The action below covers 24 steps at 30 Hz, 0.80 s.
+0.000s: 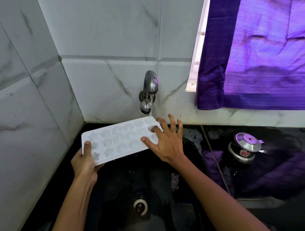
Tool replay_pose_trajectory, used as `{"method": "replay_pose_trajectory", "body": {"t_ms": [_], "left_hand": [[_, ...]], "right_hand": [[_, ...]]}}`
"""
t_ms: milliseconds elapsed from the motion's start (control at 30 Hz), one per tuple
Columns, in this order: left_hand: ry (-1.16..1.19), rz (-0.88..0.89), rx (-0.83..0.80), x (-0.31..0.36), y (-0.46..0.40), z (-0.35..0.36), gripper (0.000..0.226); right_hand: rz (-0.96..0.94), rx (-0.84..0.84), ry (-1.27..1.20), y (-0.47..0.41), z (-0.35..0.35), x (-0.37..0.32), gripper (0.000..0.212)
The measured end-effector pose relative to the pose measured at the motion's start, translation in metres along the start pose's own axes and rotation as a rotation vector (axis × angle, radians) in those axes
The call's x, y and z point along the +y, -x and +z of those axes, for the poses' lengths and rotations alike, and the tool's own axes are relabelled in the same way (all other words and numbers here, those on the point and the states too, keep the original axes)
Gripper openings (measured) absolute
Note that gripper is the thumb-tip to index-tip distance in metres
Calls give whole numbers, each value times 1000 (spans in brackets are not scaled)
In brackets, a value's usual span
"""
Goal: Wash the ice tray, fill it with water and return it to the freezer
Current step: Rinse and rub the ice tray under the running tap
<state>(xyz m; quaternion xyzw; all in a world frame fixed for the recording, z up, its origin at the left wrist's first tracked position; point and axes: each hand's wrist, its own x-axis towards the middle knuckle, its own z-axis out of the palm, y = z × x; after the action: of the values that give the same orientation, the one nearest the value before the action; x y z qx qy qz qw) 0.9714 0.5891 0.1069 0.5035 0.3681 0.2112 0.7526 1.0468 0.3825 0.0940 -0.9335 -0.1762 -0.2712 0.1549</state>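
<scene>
A white ice tray (118, 140) with star-shaped cups is held tilted over the black sink (161, 195), its far corner under the running tap (150, 85). A thin stream of water falls onto that corner. My left hand (85, 160) grips the tray's near-left end, thumb on top and fingers underneath. My right hand (166, 140) lies on the tray's far-right end with its fingers spread and straight, the fingertips touching the cups.
Marble-look wall tiles rise on the left and behind the sink. A steel kettle (244, 146) stands on the wet black counter at the right. A purple curtain (268, 54) hangs over the window above it. The sink drain (140, 205) lies below the tray.
</scene>
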Motion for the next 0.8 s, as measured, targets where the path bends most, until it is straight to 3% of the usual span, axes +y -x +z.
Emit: {"method": "replay_pose_trajectory", "body": {"t_ms": [200, 467, 600, 800], "left_hand": [[12, 30, 19, 6, -6, -5, 37], [-9, 47, -17, 12, -7, -3, 33], [-6, 47, -18, 11, -5, 0, 31], [4, 2, -25, 7, -6, 3, 30]], "right_hand": [[31, -250, -32, -11, 1, -15, 94], [-17, -271, 88, -9, 3, -11, 96], [-6, -172, 218, -4, 6, -6, 74], [-5, -5, 290, 0, 12, -4, 66]]}}
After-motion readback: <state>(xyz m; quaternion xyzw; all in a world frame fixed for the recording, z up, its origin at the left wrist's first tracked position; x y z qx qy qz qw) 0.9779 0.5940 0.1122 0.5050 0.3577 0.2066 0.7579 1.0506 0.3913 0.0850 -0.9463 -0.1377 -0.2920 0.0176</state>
